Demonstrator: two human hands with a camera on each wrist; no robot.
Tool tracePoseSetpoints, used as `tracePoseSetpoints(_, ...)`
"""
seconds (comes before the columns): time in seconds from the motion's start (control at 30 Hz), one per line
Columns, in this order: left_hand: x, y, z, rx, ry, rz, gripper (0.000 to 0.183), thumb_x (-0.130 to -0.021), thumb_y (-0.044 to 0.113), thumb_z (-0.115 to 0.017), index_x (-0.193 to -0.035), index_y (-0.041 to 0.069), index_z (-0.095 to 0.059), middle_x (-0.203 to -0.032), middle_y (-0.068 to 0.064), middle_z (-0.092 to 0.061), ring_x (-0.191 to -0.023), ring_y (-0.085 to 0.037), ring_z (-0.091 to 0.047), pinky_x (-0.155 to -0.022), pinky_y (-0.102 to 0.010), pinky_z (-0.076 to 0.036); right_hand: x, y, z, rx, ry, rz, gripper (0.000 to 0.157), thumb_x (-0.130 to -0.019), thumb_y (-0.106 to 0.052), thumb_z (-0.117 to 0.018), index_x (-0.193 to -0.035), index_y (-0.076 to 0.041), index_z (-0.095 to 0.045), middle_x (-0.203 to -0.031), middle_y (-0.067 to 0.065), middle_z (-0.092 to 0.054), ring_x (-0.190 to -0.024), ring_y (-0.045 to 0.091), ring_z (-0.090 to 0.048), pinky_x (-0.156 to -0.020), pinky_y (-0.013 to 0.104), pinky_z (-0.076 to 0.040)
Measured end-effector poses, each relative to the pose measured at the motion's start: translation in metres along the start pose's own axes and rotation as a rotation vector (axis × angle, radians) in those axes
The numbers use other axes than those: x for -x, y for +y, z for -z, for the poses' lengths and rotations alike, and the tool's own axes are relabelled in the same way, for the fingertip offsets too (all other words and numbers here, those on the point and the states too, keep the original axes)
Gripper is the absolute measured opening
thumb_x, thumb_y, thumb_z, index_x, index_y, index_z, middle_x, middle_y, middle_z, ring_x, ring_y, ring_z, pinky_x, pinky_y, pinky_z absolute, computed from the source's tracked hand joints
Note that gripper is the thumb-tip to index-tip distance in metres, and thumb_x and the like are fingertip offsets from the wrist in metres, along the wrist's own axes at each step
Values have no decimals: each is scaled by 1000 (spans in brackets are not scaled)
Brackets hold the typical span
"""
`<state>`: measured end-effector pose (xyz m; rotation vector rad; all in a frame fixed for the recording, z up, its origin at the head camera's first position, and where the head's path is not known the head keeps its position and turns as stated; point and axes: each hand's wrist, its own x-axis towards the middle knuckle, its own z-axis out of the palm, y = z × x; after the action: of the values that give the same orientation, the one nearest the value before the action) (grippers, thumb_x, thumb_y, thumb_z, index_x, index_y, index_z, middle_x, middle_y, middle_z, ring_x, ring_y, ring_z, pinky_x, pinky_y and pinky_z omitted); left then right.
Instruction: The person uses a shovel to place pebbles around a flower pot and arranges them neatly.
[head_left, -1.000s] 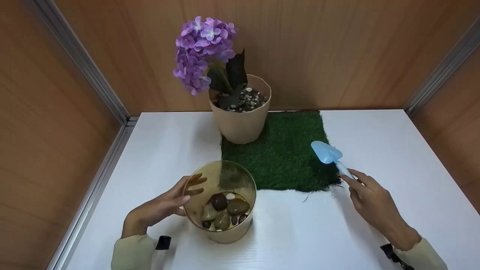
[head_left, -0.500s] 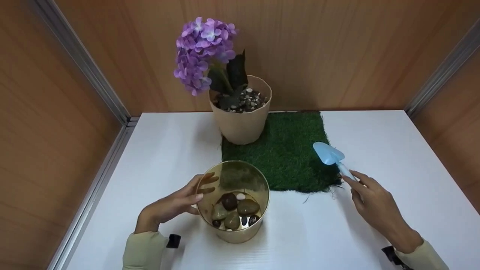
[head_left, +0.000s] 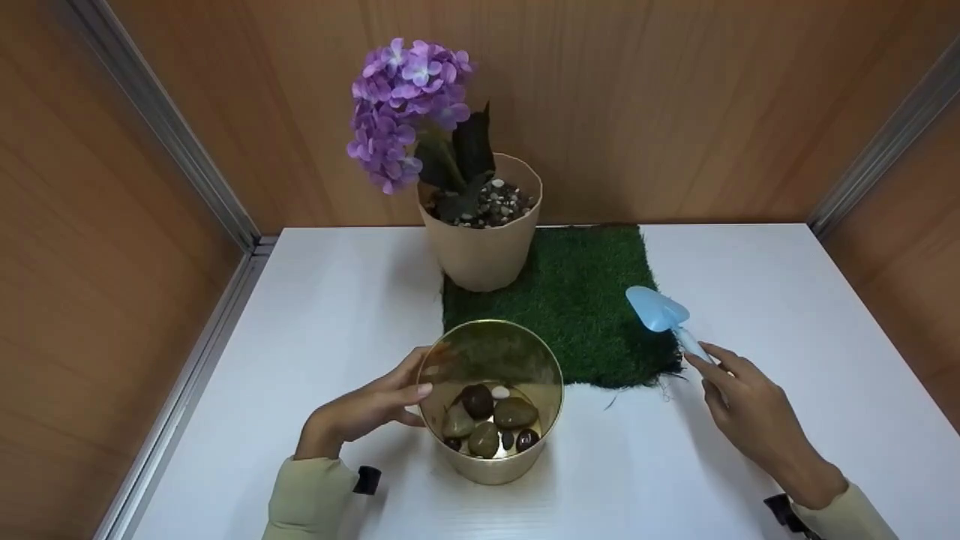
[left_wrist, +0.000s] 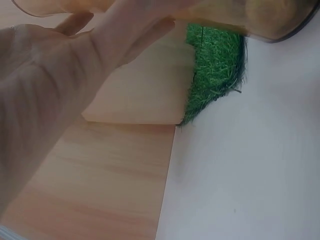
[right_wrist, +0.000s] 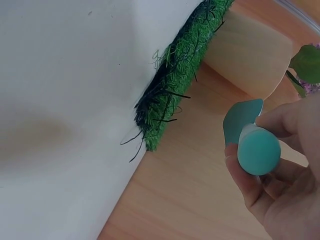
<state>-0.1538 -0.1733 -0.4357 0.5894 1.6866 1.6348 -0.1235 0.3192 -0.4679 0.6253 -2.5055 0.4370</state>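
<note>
Okay, left hand [head_left: 379, 405] has the amber see-through container [head_left: 496, 471] by its left side, fingers round the far part of the wall, thumb on the near part just below the rim. Container is roughly upright at the near middle of the white tabletop [head_left: 750, 277], mouth up. Inside, on its floor: stones [head_left: 484, 439], mostly olive and dark brown, plus a small white pebble [head_left: 500, 392] toward the far side.

Right hand [head_left: 750, 409] is clamped on the light blue trowel [head_left: 660, 311], thumb and fingertips pinching the handle. Blade points away and left, above the right edge of the green grass mat [head_left: 600, 300]; trowel well apart from the container. In the right wrist view the handle's round end faces the camera, blade beyond it.

Mat lies behind the container, which overlaps its near left corner in the head view. Beige pot [head_left: 480, 255] stands at the mat's far left part, filled with pebbly mix [head_left: 506, 202]; purple flowers [head_left: 405, 105] lean left out of it, dark leaves [head_left: 471, 142] beside the stem. Wood-grain panels [head_left: 600, 97] round the table, metal rails [head_left: 172, 135] at the corners. Pale green sleeves [head_left: 311, 495] on both arms.
</note>
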Motion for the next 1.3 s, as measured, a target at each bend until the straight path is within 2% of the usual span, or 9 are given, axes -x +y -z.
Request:
tracePoseSetpoints(0.3,-11,1,-6,17,-12,-6,57,-98,25,-41,-148,27,-13,-152,-5,-12,-136,-35,-17,-88,-53,-43,1,0,2,1,6,-4,53,-70,12,-69,-119,-7,-64,-120,16,-56,-89,26,-61,-58,36,-53)
tracePoseSetpoints(0.53,-15,1,-11,19,6,9,61,-98,23,-39,-149,27,-6,-154,-4,-1,-137,-33,-14,-89,-50,-44,1,-1,3,4,-5,-10,52,-70,11,-69,-119,-7,-64,-120,17,-56,-91,26,-61,-59,36,-54)
tracePoseSetpoints(0.8,-19,2,-15,9,20,10,64,-98,28,-42,-150,29,-4,-154,-3,2,-138,-32,-13,-89,-50,-44,1,0,4,5,-2,-7,52,-70,12,-70,-118,-6,-64,-119,16,-56,-91,26,-61,-58,36,-53)
tracePoseSetpoints(1.3,-21,1,-19,19,25,-10,62,-98,32,-44,-149,30,-10,-154,-3,-1,-138,-33,-12,-89,-51,-44,-6,-4,5,-8,26,31,52,-70,12,-69,-118,-7,-65,-119,16,-57,-88,25,-62,-56,36,-52)
